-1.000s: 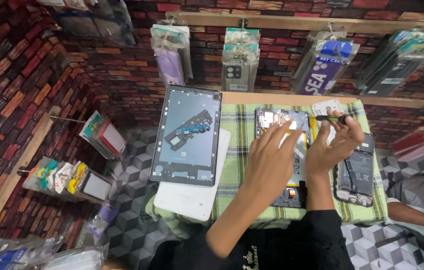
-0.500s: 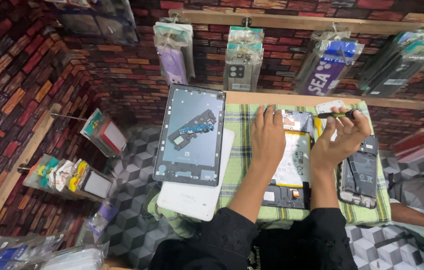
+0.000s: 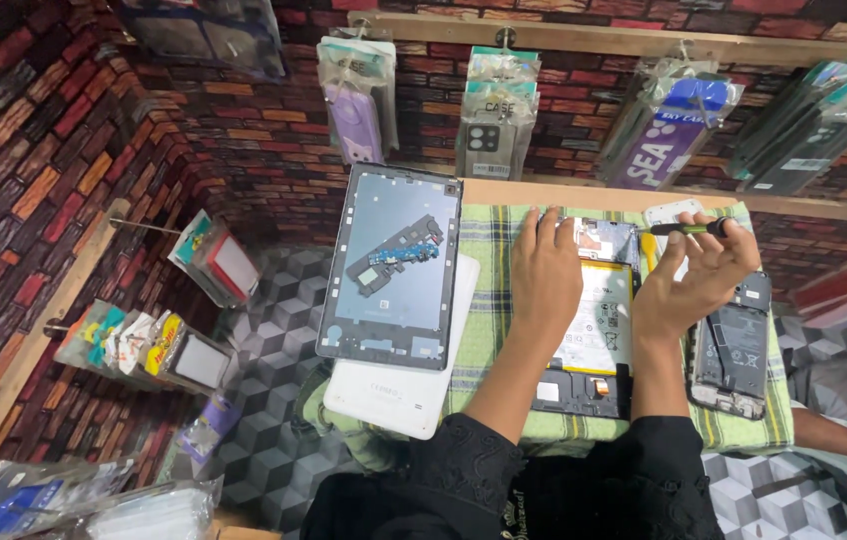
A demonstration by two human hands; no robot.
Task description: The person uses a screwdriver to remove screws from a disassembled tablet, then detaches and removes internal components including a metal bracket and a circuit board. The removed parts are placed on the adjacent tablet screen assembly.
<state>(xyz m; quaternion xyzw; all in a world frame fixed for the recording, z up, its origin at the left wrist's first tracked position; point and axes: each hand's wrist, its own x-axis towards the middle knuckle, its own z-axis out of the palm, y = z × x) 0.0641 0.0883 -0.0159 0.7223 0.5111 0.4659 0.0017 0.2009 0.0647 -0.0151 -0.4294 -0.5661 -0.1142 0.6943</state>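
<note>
screwdriver point(image 3: 688, 228) in right hand point(image 3: 688, 275) grip, above tablet point(image 3: 593, 320)

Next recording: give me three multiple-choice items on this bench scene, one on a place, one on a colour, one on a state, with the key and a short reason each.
1. Where does the left hand rest?
A. on the opened tablet
B. on the white box
C. on the wall shelf

2. What colour is the cloth that covers the table?
A. plain red
B. green plaid
C. black

3. How is the screwdriver held?
A. lying loose on the cloth
B. gripped in the right hand, tip toward the tablet's top edge
C. held in the left hand

Key: 1 A, the palm lies flat on the tablet's upper left part. 2 B, green and white checks show around the devices. 3 B, the right fingers close round the handle, and the shaft points left to the tablet.
</note>
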